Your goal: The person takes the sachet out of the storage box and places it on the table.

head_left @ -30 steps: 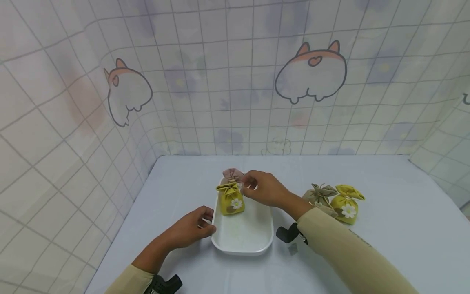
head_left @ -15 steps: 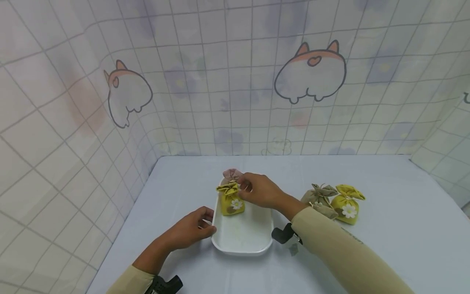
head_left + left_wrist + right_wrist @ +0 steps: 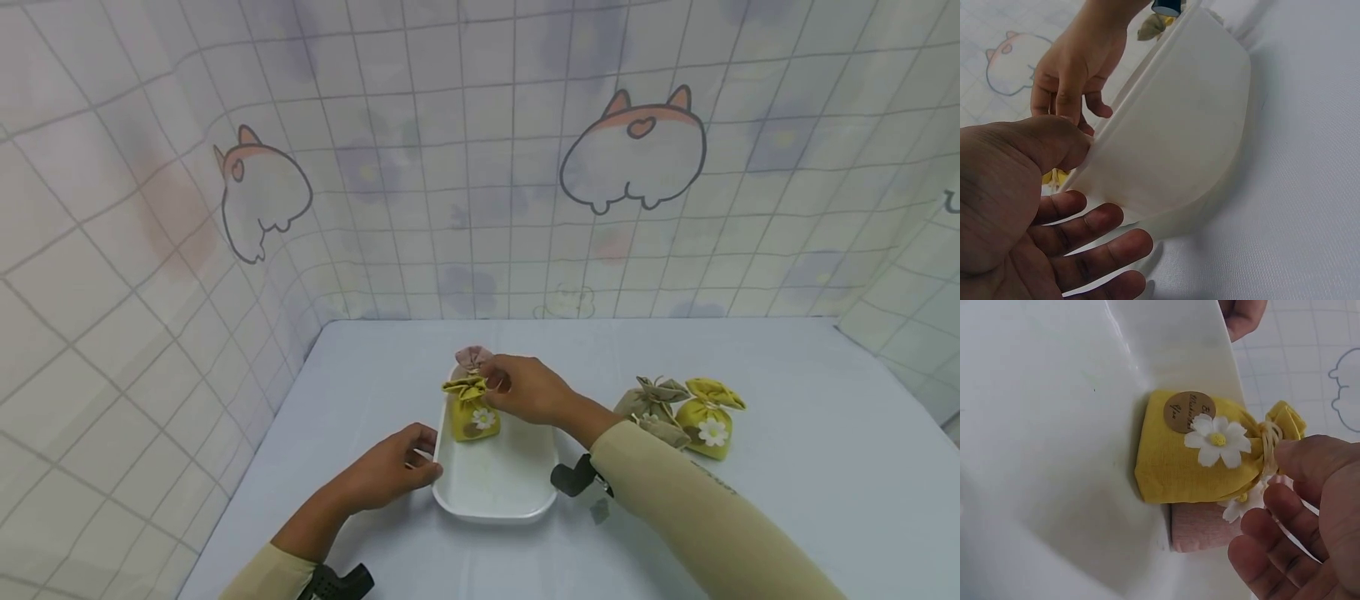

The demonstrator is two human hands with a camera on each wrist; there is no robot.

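Note:
A yellow drawstring pouch [image 3: 475, 419] with a white flower and a round brown label lies at the left side of a white tray [image 3: 495, 492]. My right hand [image 3: 528, 389] pinches its tied neck, thumb on the cord; the forefinger is partly hidden, and the other fingers curve loosely in the right wrist view. Beside it in the tray is a pink pouch [image 3: 1200, 528], mostly covered by the yellow one. My left hand [image 3: 393, 468] touches the tray's left side, its thumb [image 3: 1069, 147] at the rim and the other fingers loosely spread along the outer wall.
Right of the tray, a second yellow pouch [image 3: 705, 421] with a white flower stands next to grey-green pouches [image 3: 652, 404] on the white table [image 3: 810, 467]. Grid-patterned curtains [image 3: 480, 208] border the table at the back and sides.
My right hand has shifted slightly left, closer to the neck of the yellow pouch in the tray. That pouch and the tray have hardly moved; my left hand has kept its place.

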